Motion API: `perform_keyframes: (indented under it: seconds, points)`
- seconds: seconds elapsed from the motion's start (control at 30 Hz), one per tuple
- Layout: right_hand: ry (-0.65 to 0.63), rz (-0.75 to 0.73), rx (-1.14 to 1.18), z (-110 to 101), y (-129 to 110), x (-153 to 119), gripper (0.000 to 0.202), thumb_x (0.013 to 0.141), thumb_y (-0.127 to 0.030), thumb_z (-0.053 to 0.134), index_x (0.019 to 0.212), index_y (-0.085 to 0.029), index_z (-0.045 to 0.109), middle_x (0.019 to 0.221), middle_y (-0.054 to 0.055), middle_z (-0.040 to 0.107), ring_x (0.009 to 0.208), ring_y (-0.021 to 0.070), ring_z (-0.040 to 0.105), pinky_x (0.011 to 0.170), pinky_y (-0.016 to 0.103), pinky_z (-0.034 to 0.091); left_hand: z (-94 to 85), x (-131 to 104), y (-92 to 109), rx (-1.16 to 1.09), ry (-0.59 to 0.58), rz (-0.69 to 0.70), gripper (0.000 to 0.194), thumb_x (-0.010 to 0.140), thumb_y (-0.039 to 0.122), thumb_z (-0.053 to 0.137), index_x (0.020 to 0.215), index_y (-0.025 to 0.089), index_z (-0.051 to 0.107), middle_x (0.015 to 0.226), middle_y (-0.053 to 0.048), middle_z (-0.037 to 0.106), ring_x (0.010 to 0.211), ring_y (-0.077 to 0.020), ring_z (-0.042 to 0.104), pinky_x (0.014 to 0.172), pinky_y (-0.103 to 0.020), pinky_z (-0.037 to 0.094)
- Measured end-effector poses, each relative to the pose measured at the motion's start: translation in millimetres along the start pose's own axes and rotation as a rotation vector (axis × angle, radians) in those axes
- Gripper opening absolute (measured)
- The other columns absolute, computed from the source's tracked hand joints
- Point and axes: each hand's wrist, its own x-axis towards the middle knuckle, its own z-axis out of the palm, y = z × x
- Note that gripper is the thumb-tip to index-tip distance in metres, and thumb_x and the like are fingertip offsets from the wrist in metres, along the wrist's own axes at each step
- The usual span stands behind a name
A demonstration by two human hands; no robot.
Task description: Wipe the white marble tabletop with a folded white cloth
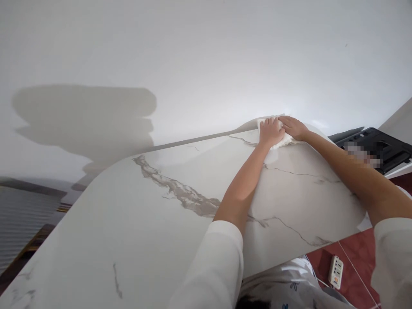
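Note:
A white cloth (285, 141) lies bunched on the marble-patterned table (106, 223), at its far edge close to the wall. My left hand (272, 132) presses down on the cloth, its fingers bent over the folds. Beside it, touching it, my right hand (294, 128) holds the cloth's right side with fingers pointing left. Both arms reach forward across the tabletop. Part of the cloth is hidden beneath the hands.
A white wall (206, 64) rises behind the table and carries a dark shadow on the left. A black case-like object (386, 148) sits beyond the right end. Below, a power strip (336, 272) rests on the red floor (357, 262).

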Motion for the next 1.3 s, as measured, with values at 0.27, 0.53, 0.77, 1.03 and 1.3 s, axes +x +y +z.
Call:
perform_keyframes:
  seconds: [0.27,0.53,0.77,1.03,1.3]
  points:
    - [0.012,-0.028,0.008,-20.6,-18.7,-73.1,0.055,0.097,-0.042,0.023,0.145,-0.024,0.043,0.147,0.009,0.051,0.138,0.0311,0.043,0.115,0.057,0.036,-2.3,-53.4,43.3,0.016,0.014,0.026,0.05,0.095,0.032,0.033,0.139,0.012,0.044,0.142,-0.014,0.049,0.134,-0.028,0.039,0.114,-0.045,0.027]
    - [0.019,-0.01,-0.023,-45.7,-60.8,-159.5,0.055,0.099,-0.042,0.023,0.148,-0.023,0.042,0.15,0.009,0.048,0.14,0.0294,0.042,0.116,0.056,0.037,-13.1,-130.8,92.2,0.007,0.008,0.045,0.054,0.095,0.03,0.032,0.142,0.005,0.04,0.145,-0.018,0.046,0.135,-0.031,0.038,0.115,-0.048,0.027]
    - [0.015,-0.042,-0.047,-64.6,-89.5,-221.8,0.056,0.101,-0.043,0.024,0.152,-0.024,0.035,0.15,0.009,0.048,0.14,0.0287,0.042,0.114,0.056,0.038,-19.6,-184.8,126.4,-0.01,0.023,0.085,0.056,0.095,0.032,0.033,0.143,0.005,0.039,0.15,-0.019,0.043,0.139,-0.0332,0.036,0.116,-0.052,0.026]
    - [-0.018,-0.08,-0.013,-76.8,-66.2,-242.0,0.058,0.099,-0.048,0.026,0.15,-0.025,0.04,0.147,0.009,0.051,0.136,0.0303,0.047,0.112,0.058,0.041,-15.5,-187.4,153.6,0.008,-0.008,0.118,0.059,0.095,0.032,0.033,0.144,0.0,0.036,0.149,-0.023,0.041,0.14,-0.0364,0.034,0.116,-0.055,0.026]
    - [0.002,0.003,-0.021,-63.8,-13.8,-186.5,0.054,0.094,-0.048,0.03,0.139,-0.025,0.05,0.141,0.009,0.058,0.132,0.0296,0.052,0.111,0.057,0.042,0.0,-123.1,141.9,-0.047,0.019,0.069,0.054,0.094,0.031,0.037,0.139,0.001,0.042,0.139,-0.023,0.049,0.131,-0.0332,0.041,0.113,-0.051,0.028]
